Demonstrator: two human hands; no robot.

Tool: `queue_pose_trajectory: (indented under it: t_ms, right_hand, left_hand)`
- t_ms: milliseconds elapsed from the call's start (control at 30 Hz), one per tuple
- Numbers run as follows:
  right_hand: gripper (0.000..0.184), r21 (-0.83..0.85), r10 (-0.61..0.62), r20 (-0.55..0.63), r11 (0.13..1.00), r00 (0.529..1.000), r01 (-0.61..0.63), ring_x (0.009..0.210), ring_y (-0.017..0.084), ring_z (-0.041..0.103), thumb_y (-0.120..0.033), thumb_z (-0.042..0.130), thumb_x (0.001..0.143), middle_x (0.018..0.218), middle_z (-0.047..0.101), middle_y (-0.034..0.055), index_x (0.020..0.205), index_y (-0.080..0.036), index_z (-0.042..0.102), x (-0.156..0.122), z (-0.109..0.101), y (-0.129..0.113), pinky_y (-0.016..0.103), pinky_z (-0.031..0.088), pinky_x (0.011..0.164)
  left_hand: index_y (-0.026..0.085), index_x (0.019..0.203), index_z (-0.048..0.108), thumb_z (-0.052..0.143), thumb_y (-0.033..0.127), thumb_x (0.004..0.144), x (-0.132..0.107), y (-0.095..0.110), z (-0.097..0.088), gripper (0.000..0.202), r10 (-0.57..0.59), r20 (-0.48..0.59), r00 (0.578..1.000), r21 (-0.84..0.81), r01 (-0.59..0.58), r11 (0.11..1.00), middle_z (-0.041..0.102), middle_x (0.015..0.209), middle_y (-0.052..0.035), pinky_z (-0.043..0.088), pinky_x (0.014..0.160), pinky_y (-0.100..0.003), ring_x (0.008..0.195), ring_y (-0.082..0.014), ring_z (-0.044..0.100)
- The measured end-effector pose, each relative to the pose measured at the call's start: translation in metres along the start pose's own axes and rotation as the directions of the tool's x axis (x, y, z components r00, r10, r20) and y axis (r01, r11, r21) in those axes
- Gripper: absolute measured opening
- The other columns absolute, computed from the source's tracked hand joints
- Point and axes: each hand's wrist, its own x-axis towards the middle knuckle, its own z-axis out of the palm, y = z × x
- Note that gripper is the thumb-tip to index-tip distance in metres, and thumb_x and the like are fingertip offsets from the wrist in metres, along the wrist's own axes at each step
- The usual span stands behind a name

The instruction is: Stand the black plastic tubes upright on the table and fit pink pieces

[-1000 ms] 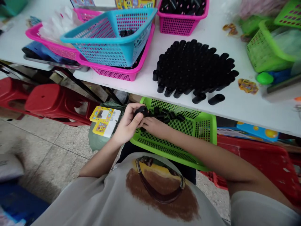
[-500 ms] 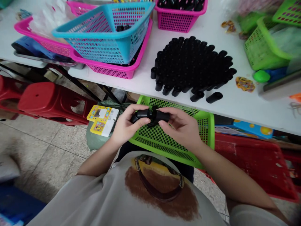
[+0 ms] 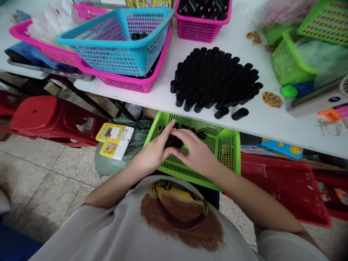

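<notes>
Over the green basket on my lap, my left hand and my right hand meet around a black cylindrical piece. Fingers of both hands curl about it and hide most of its shape. More small black pieces lie in the basket behind my hands. Beyond them on the white table stands a dense cluster of black tubes, most of them upright. Two tubes lie tilted at its near edge, one being the black tube.
A blue basket sits on a pink basket at the left. Another pink basket with black parts stands behind the tubes. Light-green baskets are at the right. Red stools stand lower left; a red crate lies lower right.
My hands have come together; the black pieces held apart between them are now mostly covered by my fingers. The view has shifted slightly.
</notes>
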Motion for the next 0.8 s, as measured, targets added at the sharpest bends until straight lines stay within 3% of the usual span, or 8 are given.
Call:
queue_pose_trajectory:
  t_ms: [133, 267, 367, 467, 600, 667, 733, 800]
  right_hand:
    - [0.039, -0.123, -0.005, 0.016, 0.992, 1.0, 0.007, 0.117, 0.026, 0.071, -0.022, 0.057, 0.102, 0.129, 0.071, 0.0137, 0.14, -0.019, 0.065, 0.004, -0.006, 0.023, 0.045, 0.063, 0.101]
    - [0.035, -0.349, 0.118, -0.294, 0.91, 0.949, -0.222, 0.122, 0.034, 0.065, -0.036, 0.062, 0.103, 0.124, 0.074, 0.0126, 0.135, -0.025, 0.07, 0.004, -0.035, 0.064, 0.058, 0.051, 0.11]
    - [0.046, -0.46, 0.192, -0.423, 0.796, 0.885, -0.393, 0.129, 0.042, 0.054, -0.044, 0.061, 0.104, 0.129, 0.073, 0.0161, 0.147, -0.026, 0.065, -0.002, -0.049, 0.09, 0.067, 0.037, 0.112]
    - [0.046, -0.54, 0.265, -0.393, 0.709, 0.881, -0.454, 0.132, 0.048, 0.046, -0.047, 0.056, 0.106, 0.139, 0.067, 0.0197, 0.145, -0.025, 0.067, -0.007, -0.051, 0.1, 0.075, 0.03, 0.108]
    - [0.053, -0.579, 0.297, -0.376, 0.664, 0.878, -0.473, 0.135, 0.052, 0.043, -0.048, 0.055, 0.105, 0.149, 0.055, 0.025, 0.152, -0.023, 0.061, -0.003, -0.044, 0.09, 0.078, 0.031, 0.105]
    - [0.05, -0.592, 0.253, -0.285, 0.712, 0.924, -0.378, 0.133, 0.049, 0.046, -0.047, 0.056, 0.105, 0.147, 0.056, 0.0232, 0.15, -0.025, 0.063, 0.002, -0.034, 0.08, 0.074, 0.035, 0.106]
    - [0.042, -0.564, 0.171, 0.003, 0.814, 0.985, -0.139, 0.129, 0.042, 0.052, -0.042, 0.061, 0.104, 0.139, 0.063, 0.0186, 0.142, -0.025, 0.068, 0.006, -0.014, 0.07, 0.065, 0.042, 0.106]
    - [0.036, -0.426, 0.088, 0.362, 0.901, 0.928, 0.081, 0.123, 0.036, 0.058, -0.029, 0.065, 0.102, 0.131, 0.069, 0.0159, 0.137, -0.022, 0.07, 0.008, 0.013, 0.063, 0.055, 0.049, 0.103]
  left_hand:
    - [0.025, 0.168, 0.031, 0.048, 0.054, 0.11, -0.001, -0.007, -0.002, 0.067, -0.087, -0.026, 0.996, 0.04, 0.088, 0.995, 0.063, 0.154, -0.0151, 0.053, 0.118, -0.044, 0.142, -0.0298, 0.064]
    - [0.023, 0.145, 0.059, 0.057, 0.042, 0.107, -0.004, -0.014, -0.017, 0.042, -0.04, -0.169, 0.985, 0.081, 0.055, 0.995, 0.071, 0.14, -0.0123, 0.053, 0.117, -0.044, 0.134, -0.0265, 0.067]
    - [0.022, 0.11, 0.075, 0.065, 0.041, 0.102, -0.007, -0.02, -0.027, 0.023, -0.047, -0.215, 0.976, 0.047, 0.058, 0.997, 0.074, 0.126, -0.0105, 0.059, 0.1, -0.038, 0.118, -0.0249, 0.072]
    - [0.022, 0.096, 0.077, 0.073, 0.045, 0.097, -0.008, -0.026, -0.034, 0.023, -0.057, -0.291, 0.955, 0.01, 0.062, 0.998, 0.076, 0.114, -0.0101, 0.06, 0.089, -0.035, 0.107, -0.0236, 0.072]
    - [0.023, 0.093, 0.079, 0.082, 0.05, 0.09, -0.009, -0.028, -0.038, 0.028, -0.015, -0.39, 0.921, 0.006, 0.019, 1.0, 0.075, 0.108, -0.0082, 0.058, 0.091, -0.034, 0.104, -0.0222, 0.072]
    - [0.023, 0.094, 0.08, 0.084, 0.054, 0.087, -0.009, -0.029, -0.039, 0.031, -0.003, -0.409, 0.913, -0.003, 0.002, 1.0, 0.076, 0.109, -0.0078, 0.059, 0.089, -0.033, 0.103, -0.0216, 0.071]
    - [0.023, 0.102, 0.08, 0.085, 0.057, 0.086, -0.008, -0.029, -0.037, 0.038, -0.007, -0.417, 0.909, -0.018, 0.0, 1.0, 0.077, 0.112, -0.008, 0.059, 0.084, -0.031, 0.1, -0.0213, 0.071]
    - [0.023, 0.114, 0.079, 0.085, 0.06, 0.085, -0.007, -0.03, -0.035, 0.048, -0.03, -0.411, 0.911, -0.045, 0.012, 0.999, 0.077, 0.117, -0.0094, 0.058, 0.079, -0.03, 0.099, -0.0212, 0.071]
